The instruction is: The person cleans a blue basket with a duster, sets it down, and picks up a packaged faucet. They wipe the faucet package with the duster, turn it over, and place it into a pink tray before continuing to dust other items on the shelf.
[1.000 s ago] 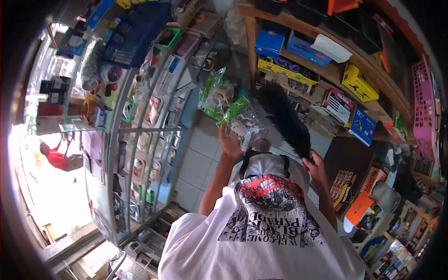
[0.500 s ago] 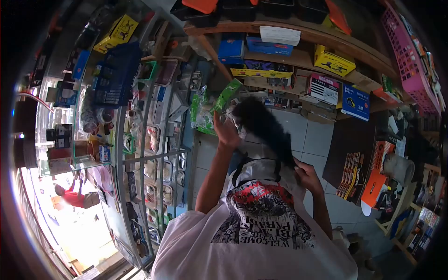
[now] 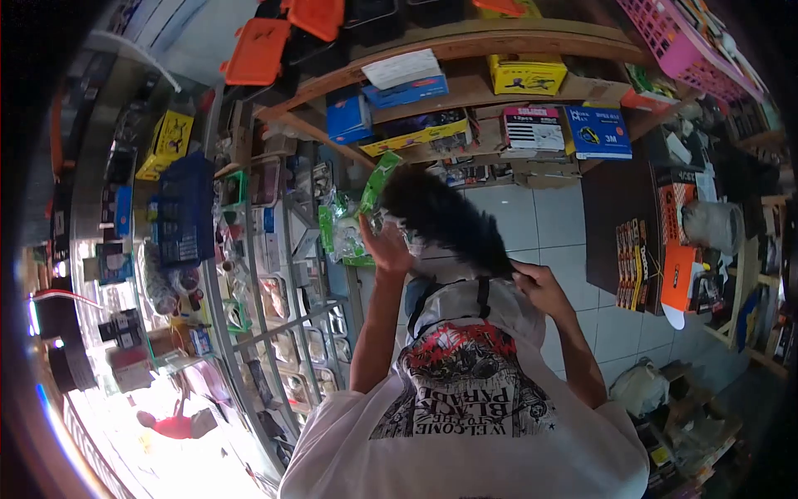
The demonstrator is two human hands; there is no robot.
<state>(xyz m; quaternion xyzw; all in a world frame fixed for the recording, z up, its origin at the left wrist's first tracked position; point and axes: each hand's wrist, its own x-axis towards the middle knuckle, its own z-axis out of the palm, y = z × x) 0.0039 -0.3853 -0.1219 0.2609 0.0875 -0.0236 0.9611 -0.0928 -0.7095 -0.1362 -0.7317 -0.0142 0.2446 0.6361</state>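
Note:
My right hand [image 3: 540, 289] is wrapped round the handle of a black feather duster [image 3: 445, 218]. Its dark, fluffy head reaches up and left, to just beside my left hand [image 3: 385, 245]. That hand holds clear plastic packets [image 3: 339, 218] with bright green card edges, one green strip standing up above the fingers. The duster head overlaps the right side of the packets in this view. What is inside the packets is too blurred to name.
A metal-framed glass display case [image 3: 287, 328] stands close on my left. Ahead, a wooden shelf [image 3: 465, 46] carries boxes, including a yellow box [image 3: 525, 75] and a blue 3M box [image 3: 598, 131]. A brown cabinet [image 3: 615, 220] is at right. Outside, a person in red [image 3: 173, 426] is visible.
The duster head has shifted left against the shelf, nearer the packets. My left hand still has the packets, and the whole view has turned a little.

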